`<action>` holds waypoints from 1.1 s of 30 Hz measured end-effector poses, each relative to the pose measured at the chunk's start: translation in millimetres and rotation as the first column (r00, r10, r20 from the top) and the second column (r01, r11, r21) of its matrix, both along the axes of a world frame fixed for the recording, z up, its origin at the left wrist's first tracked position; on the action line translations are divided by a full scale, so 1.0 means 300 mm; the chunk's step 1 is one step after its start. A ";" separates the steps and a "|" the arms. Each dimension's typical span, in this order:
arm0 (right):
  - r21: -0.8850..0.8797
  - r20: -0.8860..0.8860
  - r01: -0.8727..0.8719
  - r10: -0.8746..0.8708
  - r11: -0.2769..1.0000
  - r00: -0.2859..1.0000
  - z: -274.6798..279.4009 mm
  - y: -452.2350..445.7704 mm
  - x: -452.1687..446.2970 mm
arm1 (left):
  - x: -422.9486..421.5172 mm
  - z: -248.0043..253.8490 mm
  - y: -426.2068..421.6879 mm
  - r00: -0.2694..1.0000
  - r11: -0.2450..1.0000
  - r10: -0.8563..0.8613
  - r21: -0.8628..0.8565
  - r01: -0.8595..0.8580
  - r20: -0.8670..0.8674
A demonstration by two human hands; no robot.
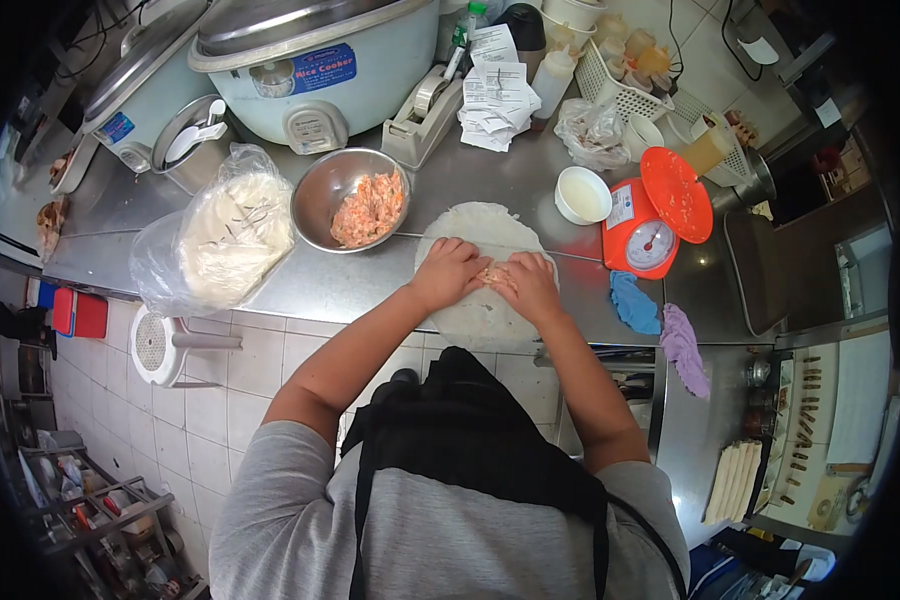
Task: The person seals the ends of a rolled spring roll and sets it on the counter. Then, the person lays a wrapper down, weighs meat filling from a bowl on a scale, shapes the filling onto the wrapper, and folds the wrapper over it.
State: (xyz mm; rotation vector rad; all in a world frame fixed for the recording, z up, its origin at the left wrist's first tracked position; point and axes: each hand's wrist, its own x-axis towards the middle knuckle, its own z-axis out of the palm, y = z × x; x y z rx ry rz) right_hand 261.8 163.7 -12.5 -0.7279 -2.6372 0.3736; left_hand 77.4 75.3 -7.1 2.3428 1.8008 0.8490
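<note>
A thin, pale round wrapper sheet (482, 222) lies on the steel counter, its near part reaching the front edge. On its middle sits a small strip of orange-pink minced filling (489, 276). My left hand (450, 273) presses on the filling's left end with bent fingers, and my right hand (528, 287) does the same at the right end. Both hands rest on the sheet, and the fingers partly hide the filling. To the left, a steel bowl (313, 190) holds more of this minced filling. A plastic bag of stacked wrappers (232, 240) lies beyond the bowl.
A white bowl (583, 196) with pale contents stands beside an orange scale (638, 228). Blue (634, 302) and purple cloths (682, 348) lie near the front edge. Behind are a rice cooker (315, 75), a tape dispenser (425, 115) and paper slips (497, 95). A white stool (154, 346) is at left.
</note>
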 end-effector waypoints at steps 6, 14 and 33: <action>0.014 -0.086 0.075 -0.073 0.997 0.994 0.056 -0.015 0.031 | 0.052 0.067 -0.008 0.986 0.991 0.127 0.056 -0.121 -0.110; -0.038 0.007 0.071 -0.071 0.997 0.997 0.005 0.016 0.084 | 0.114 -0.039 0.049 0.984 0.989 0.126 0.093 -0.115 -0.126; -0.003 -0.022 0.083 -0.083 0.997 0.996 -0.012 0.014 0.072 | 0.130 -0.001 0.076 0.978 0.994 0.102 0.054 -0.094 -0.183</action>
